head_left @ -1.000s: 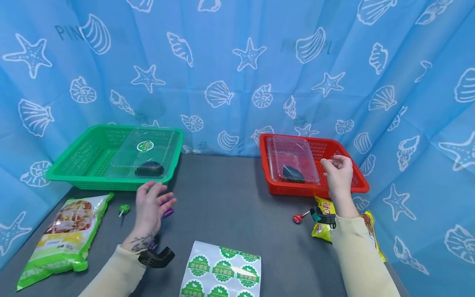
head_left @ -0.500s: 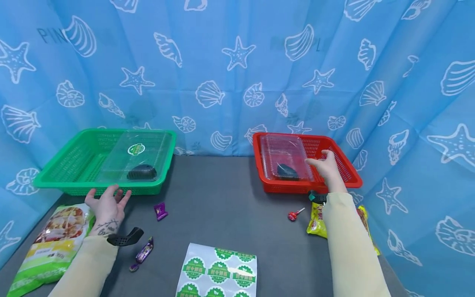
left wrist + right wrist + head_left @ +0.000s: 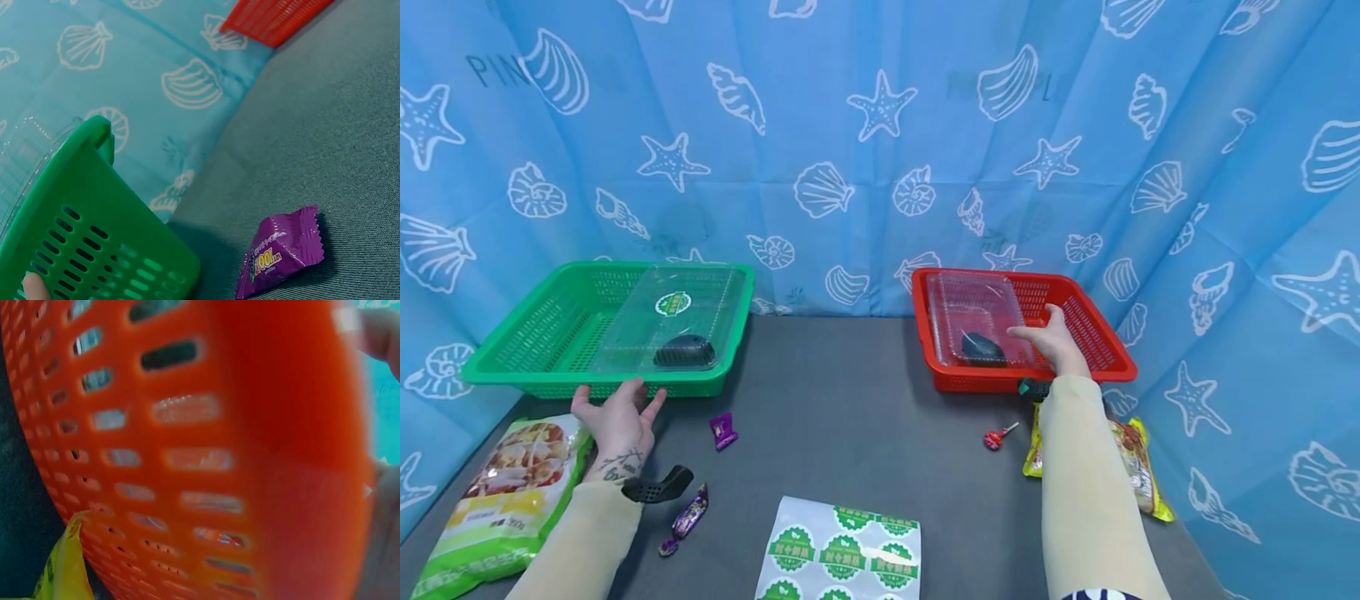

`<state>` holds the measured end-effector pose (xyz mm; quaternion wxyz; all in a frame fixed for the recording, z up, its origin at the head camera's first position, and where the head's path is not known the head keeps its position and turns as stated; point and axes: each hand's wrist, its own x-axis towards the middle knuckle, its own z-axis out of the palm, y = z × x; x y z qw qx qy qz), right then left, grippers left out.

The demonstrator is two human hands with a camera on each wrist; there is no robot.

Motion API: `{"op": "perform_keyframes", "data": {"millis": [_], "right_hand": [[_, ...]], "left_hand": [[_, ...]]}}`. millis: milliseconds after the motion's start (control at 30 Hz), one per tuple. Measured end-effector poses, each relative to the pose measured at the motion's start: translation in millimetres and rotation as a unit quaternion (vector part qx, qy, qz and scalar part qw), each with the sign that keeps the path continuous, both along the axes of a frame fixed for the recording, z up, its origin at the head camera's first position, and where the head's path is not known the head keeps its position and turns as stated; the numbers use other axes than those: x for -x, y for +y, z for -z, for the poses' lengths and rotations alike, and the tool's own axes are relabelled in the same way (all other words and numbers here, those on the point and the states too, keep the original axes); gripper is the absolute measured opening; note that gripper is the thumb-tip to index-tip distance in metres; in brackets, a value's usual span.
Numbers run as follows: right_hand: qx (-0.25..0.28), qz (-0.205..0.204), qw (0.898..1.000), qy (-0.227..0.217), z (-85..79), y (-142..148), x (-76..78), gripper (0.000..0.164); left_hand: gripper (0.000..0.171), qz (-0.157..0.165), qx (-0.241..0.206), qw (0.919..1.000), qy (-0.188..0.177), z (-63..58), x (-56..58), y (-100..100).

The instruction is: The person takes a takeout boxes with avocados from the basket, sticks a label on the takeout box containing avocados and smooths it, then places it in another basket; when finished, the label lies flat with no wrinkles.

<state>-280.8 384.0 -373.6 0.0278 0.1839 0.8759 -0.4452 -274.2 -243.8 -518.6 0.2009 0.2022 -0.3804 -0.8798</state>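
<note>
Left grip [image 3: 621, 429] hangs loose by slotted green basket [image 3: 557, 379], right grip [image 3: 1056, 343] over red basket [image 3: 973, 382].

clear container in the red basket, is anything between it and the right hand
Nothing visible is. In the head view the right hand is over the near side of the red basket, close to the right edge of the clear container, with no other thing between. Whether they touch, I cannot tell.

There are two baskets [image 3: 700, 388] [image 3: 970, 382], two clear plastic boxes [image 3: 707, 312] [image 3: 973, 312], two dark objects [image 3: 685, 351] [image 3: 982, 348], two purple candies [image 3: 723, 432] [image 3: 691, 515], one lollipop [image 3: 994, 439], one large bag [image 3: 512, 492] and one sheet of stickers [image 3: 842, 537]; whether the yellow packaging [image 3: 1137, 458] is one packet or two is hidden.
</note>
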Motion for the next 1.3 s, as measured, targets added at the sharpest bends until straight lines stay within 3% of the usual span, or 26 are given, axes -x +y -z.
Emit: {"op": "perform_keyframes", "data": {"millis": [133, 433, 700, 1033, 1300], "right_hand": [[0.009, -0.028, 0.999, -0.023, 2.0, 2.2, 0.8, 0.106], [0.029, -0.031, 0.999, 0.019, 1.8, 4.0, -1.2, 0.088], [0.08, 0.023, 0.996, 0.029, 5.8, 4.9, -1.0, 0.078], [0.085, 0.041, 0.993, 0.069, 10.6, 4.3, -0.2, 0.067], [0.132, 0.072, 0.986, 0.064, 3.5, -1.7, -1.2, 0.065]], "left_hand": [[0.093, -0.005, 0.006, 1.0, 0.005, 0.0, -0.3, 1.4], [0.092, -0.014, 0.001, 0.9999, 0.008, -5.1, -0.7, 5.9], [0.091, -0.02, 0.002, 0.9996, 0.022, -1.0, 0.1, 3.5], [0.092, -0.026, -0.009, 0.998, 0.058, -2.8, -0.1, 3.1], [0.09, -0.026, -0.007, 0.9982, 0.054, -9.4, -3.6, 6.7]]}}
